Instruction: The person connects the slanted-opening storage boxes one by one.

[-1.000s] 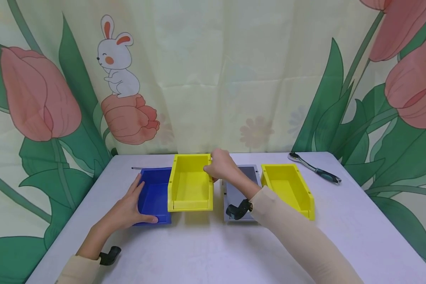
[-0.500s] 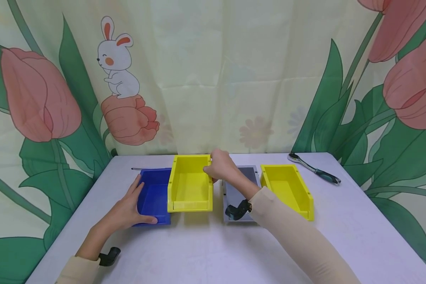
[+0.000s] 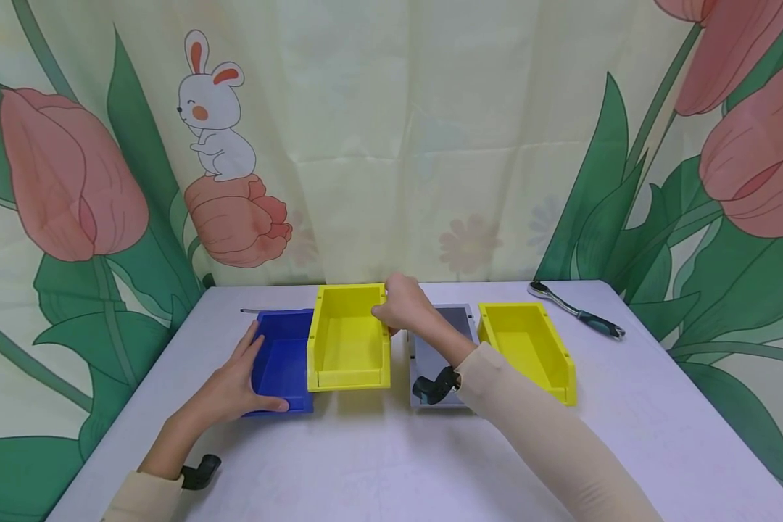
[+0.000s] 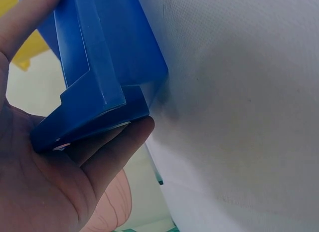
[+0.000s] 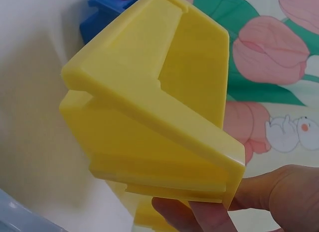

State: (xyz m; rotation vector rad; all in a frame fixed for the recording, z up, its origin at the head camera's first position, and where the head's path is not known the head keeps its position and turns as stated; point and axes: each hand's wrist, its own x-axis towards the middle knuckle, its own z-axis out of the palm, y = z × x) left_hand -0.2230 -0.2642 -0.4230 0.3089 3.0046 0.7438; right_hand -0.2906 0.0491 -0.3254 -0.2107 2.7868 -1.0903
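In the head view my left hand (image 3: 231, 388) holds a blue storage bin (image 3: 287, 362) at its left side, thumb along the front edge. The left wrist view shows the palm and fingers against the blue bin's wall (image 4: 94, 57). My right hand (image 3: 404, 304) grips a yellow storage bin (image 3: 349, 341) by its right wall, thumb on the inside. That yellow bin is raised off the table, its shadow falling below it, and nothing lies inside. From the right wrist, the fingers (image 5: 214, 217) show under the ledge along the yellow bin's side (image 5: 149, 117).
A grey bin (image 3: 424, 362) stands partly hidden under the right forearm. Right of it sits a second yellow bin (image 3: 528, 348). A ratchet wrench (image 3: 581, 312) lies at the back right of the white table (image 3: 378, 464). A thin dark rod (image 3: 251, 310) shows behind the blue bin.
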